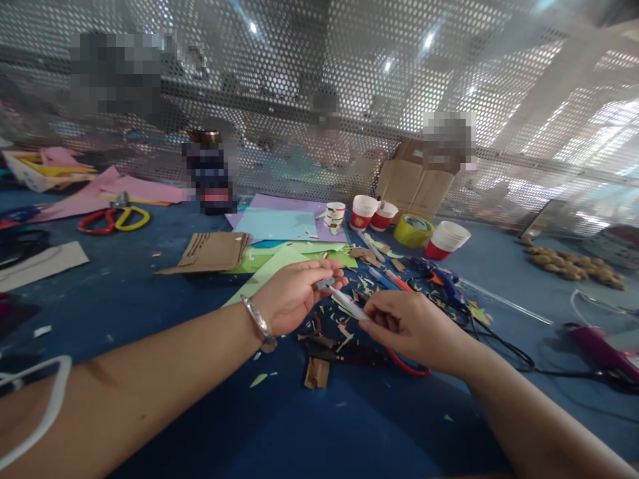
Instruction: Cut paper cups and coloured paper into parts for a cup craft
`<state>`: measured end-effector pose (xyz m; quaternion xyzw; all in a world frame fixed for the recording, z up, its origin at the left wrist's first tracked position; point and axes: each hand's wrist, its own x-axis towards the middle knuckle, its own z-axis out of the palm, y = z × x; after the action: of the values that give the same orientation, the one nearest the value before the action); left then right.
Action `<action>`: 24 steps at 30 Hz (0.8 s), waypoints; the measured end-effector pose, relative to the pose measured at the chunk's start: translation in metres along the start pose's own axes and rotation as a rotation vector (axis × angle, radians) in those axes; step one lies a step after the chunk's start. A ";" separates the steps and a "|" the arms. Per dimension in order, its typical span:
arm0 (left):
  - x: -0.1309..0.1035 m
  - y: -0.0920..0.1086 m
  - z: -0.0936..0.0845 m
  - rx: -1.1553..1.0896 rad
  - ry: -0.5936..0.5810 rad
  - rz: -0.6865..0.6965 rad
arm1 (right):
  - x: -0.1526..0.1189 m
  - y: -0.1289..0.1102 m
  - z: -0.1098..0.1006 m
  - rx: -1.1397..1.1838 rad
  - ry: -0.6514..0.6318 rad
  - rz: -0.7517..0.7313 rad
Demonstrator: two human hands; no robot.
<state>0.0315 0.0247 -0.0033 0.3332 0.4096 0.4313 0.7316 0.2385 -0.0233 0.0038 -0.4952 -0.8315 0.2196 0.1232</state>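
My right hand (404, 326) is closed around a white marker (349, 305), its dark tip pointing up and left. Palm turned up, my left hand (299, 293) holds a small pale blue-grey piece (324, 283) in its curled fingers. The marker's tip is at this piece; whether they touch, I cannot tell, nor what the piece is. Beneath my right hand lie scissors with a red handle (407, 364), partly hidden. A brown cardboard scrap (317, 373) rests on the blue tabletop (239, 426) below my hands.
Coloured paper sheets (277, 223), folded cardboard (214, 251) and paper cups (364, 211) stand or lie beyond my hands. To the right are yellow-green tape (413, 231), a blue glue gun (449, 285) and black cable. Red-and-yellow scissors (114, 218) lie left. Perforated metal (279, 66) rises behind.
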 end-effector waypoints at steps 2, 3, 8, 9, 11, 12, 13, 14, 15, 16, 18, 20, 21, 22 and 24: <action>0.000 -0.001 0.000 0.013 0.015 0.008 | 0.001 0.001 0.001 -0.001 0.004 -0.003; 0.000 -0.001 0.000 0.012 0.027 0.020 | 0.001 0.001 0.001 -0.001 0.004 -0.005; 0.001 -0.003 0.003 -0.057 0.106 0.148 | 0.002 -0.001 0.003 -0.014 -0.007 -0.018; 0.000 -0.004 0.005 -0.071 0.112 0.168 | 0.002 -0.002 0.004 -0.019 -0.006 -0.026; -0.001 -0.007 0.008 -0.090 0.116 0.198 | 0.002 -0.002 0.006 -0.021 -0.003 -0.042; -0.001 -0.008 0.009 -0.099 0.117 0.211 | 0.003 -0.003 0.007 -0.018 -0.002 -0.048; -0.002 -0.009 0.010 -0.110 0.118 0.222 | 0.003 -0.003 0.009 -0.013 -0.001 -0.053; -0.003 -0.010 0.010 -0.121 0.117 0.230 | 0.003 -0.003 0.010 -0.007 -0.002 -0.055; -0.004 -0.011 0.011 -0.133 0.115 0.238 | 0.003 -0.003 0.011 -0.002 0.000 -0.055; -0.004 -0.011 0.011 -0.143 0.110 0.244 | 0.004 -0.003 0.012 0.004 0.003 -0.054; -0.006 -0.013 0.012 -0.155 0.106 0.254 | 0.004 -0.003 0.013 0.013 0.012 -0.052; -0.009 -0.013 0.014 -0.159 0.115 0.261 | 0.005 -0.003 0.014 0.018 0.021 -0.048; -0.010 -0.013 0.015 -0.161 0.120 0.263 | 0.005 -0.004 0.014 0.019 0.022 -0.046; -0.011 -0.013 0.017 -0.164 0.126 0.263 | 0.005 -0.004 0.014 0.020 0.021 -0.043; -0.014 -0.012 0.019 -0.171 0.136 0.263 | 0.004 -0.005 0.013 0.013 0.027 -0.034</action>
<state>0.0485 0.0052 -0.0006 0.2907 0.3729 0.5783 0.6649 0.2276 -0.0251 -0.0050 -0.4832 -0.8365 0.2161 0.1414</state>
